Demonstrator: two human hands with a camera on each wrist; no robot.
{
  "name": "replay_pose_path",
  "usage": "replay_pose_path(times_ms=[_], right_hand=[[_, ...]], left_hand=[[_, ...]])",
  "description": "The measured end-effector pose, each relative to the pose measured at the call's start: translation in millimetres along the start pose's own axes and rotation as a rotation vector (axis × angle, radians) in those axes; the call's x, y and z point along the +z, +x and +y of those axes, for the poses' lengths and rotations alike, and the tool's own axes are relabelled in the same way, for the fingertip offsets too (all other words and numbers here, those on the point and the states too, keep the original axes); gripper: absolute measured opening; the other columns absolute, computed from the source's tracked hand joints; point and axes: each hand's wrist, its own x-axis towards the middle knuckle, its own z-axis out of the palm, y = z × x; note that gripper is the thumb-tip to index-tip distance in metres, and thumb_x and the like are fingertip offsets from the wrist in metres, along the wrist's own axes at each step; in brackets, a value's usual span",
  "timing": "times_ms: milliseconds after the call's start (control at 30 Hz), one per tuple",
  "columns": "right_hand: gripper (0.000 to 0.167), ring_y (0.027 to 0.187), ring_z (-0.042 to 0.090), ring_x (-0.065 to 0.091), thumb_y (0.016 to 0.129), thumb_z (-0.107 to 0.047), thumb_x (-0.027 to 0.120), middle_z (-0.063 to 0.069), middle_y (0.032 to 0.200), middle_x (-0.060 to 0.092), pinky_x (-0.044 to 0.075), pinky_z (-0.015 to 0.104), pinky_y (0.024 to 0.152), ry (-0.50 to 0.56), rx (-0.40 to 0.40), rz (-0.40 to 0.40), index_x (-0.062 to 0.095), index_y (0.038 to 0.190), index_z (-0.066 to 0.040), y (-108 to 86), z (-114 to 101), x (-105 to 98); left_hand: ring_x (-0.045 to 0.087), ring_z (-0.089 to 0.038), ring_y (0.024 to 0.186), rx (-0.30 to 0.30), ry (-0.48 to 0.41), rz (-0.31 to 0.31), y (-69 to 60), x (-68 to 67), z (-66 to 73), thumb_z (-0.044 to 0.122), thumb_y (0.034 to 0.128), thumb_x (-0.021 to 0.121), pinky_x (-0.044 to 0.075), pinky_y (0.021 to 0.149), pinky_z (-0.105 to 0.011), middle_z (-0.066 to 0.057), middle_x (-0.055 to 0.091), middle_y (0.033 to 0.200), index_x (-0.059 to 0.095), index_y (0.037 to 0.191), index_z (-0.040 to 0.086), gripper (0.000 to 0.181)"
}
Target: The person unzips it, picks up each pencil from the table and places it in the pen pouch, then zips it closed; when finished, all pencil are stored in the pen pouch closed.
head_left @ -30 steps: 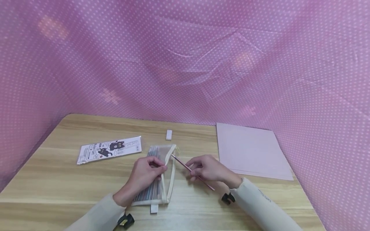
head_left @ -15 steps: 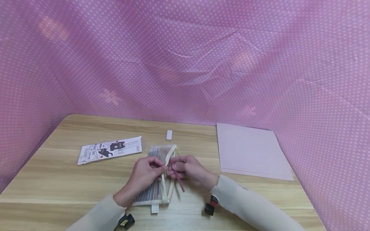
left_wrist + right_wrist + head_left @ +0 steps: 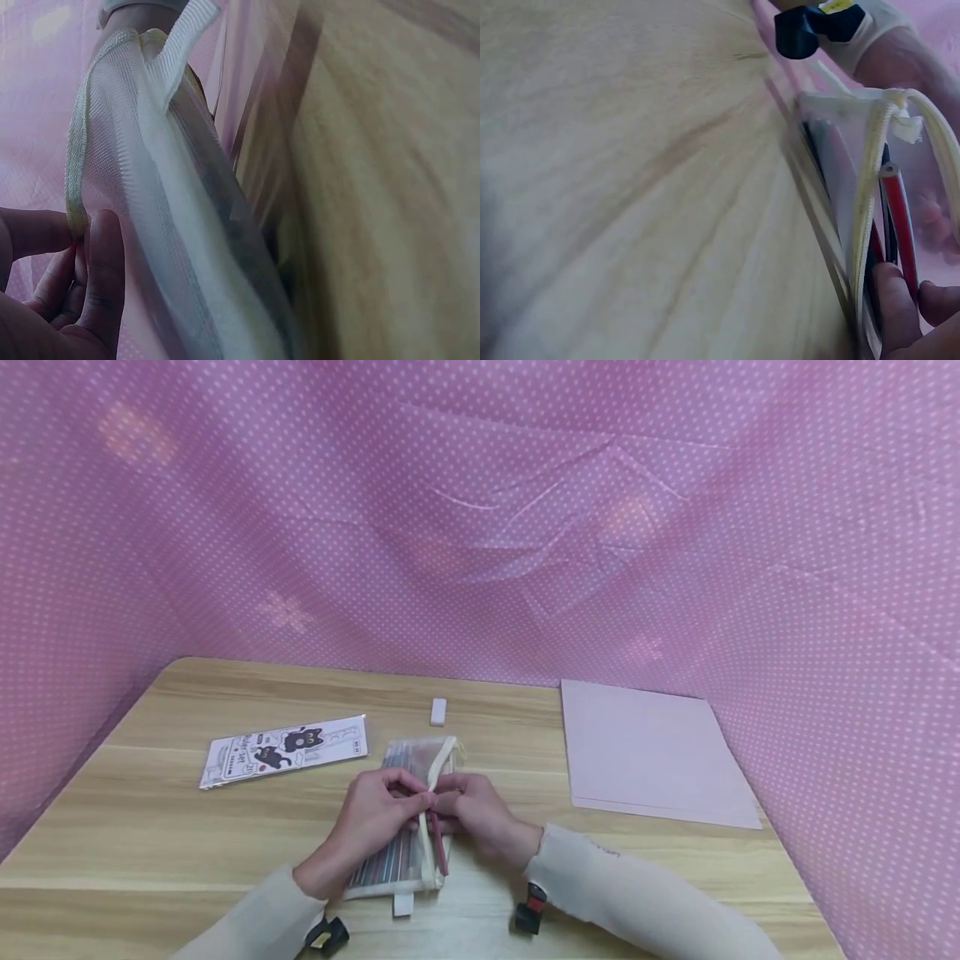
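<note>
A see-through mesh pencil pouch with cream zip edges lies on the table, several pencils inside it. My left hand pinches the pouch's upper zip edge between thumb and forefinger, lifting it so the mouth gapes. At that mouth my right hand holds a red pencil between thumb and fingers. In the right wrist view the pencil stands within the opening, between the two zip edges, beside darker pencils. The fingertips of the right hand are partly hidden by the pouch edge in the head view.
A ruler set in a cat-print packet lies to the left. Beyond the pouch sits a white eraser. Pale pink sheets lie at the right of the wooden table. Pink dotted cloth hangs behind and at both sides.
My right hand has moved left to the pouch, and the pencil has swung from slanting across the table to lying along the mouth. The left hand keeps its hold.
</note>
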Motion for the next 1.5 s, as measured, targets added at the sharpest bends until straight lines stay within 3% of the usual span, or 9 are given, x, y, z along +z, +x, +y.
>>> replay_pose_path(times_ms=[333,600,900,1100,1233,1500], right_hand=[[0.033,0.078,0.011,0.072,0.09,0.0,0.062,0.011,0.096,0.075,0.061,0.02,0.068,0.051,-0.016,0.095,0.064,0.123,0.007,1.8,4,12],[0.029,0.075,0.012,0.071,0.088,0.005,0.062,0.002,0.085,0.07,0.06,0.02,0.066,0.069,-0.008,0.102,0.064,0.117,0.007,0.1,8,20],[0.029,0.078,0.011,0.07,0.091,-0.001,0.06,0.004,0.089,0.07,0.06,0.022,0.068,0.078,-0.021,0.138,0.065,0.118,0.005,-1.1,8,25],[0.027,0.088,0.014,0.072,0.095,-0.005,0.06,0.01,0.1,0.076,0.063,0.028,0.078,0.029,-0.033,0.11,0.07,0.118,0.003,-6.1,10,23],[0.027,0.1,0.02,0.074,0.095,-0.004,0.062,0.018,0.113,0.075,0.063,0.031,0.086,0.054,-0.039,0.062,0.069,0.119,0.006,-9.5,7,20],[0.032,0.106,0.025,0.074,0.092,0.002,0.06,0.023,0.119,0.072,0.062,0.031,0.088,0.052,-0.015,0.013,0.065,0.123,0.008,-15.7,8,14]], left_hand=[[0.065,-0.012,0.06,0.013,0.012,0.01,0.7,-0.3,-0.8,0.013,0.085,0.079,0.057,0.054,-0.025,-0.004,0.074,0.083,0.073,0.09,0.009,0.009],[0.067,-0.011,0.061,0.022,0.009,0.022,1.0,1.2,-2.7,0.011,0.0832,0.079,0.057,0.054,-0.024,-0.003,0.076,0.082,0.074,0.088,0.009,0.007],[0.067,-0.011,0.06,0.038,-0.016,0.02,-1.4,0.1,-1.6,0.011,0.0837,0.079,0.058,0.054,-0.026,-0.004,0.076,0.08,0.074,0.089,0.007,0.009],[0.066,-0.013,0.058,0.028,-0.011,0.016,1.3,1.3,-2.4,0.009,0.0836,0.079,0.058,0.055,-0.027,-0.005,0.075,0.081,0.074,0.088,0.008,0.007],[0.065,-0.013,0.057,0.025,-0.006,0.016,2.1,1.7,-3.1,0.01,0.0831,0.079,0.057,0.053,-0.026,-0.004,0.074,0.08,0.074,0.088,0.009,0.007],[0.066,-0.011,0.059,0.028,0.031,0.021,2.5,1.6,-3.9,0.014,0.0834,0.08,0.056,0.054,-0.023,-0.002,0.075,0.08,0.074,0.088,0.011,0.009]])
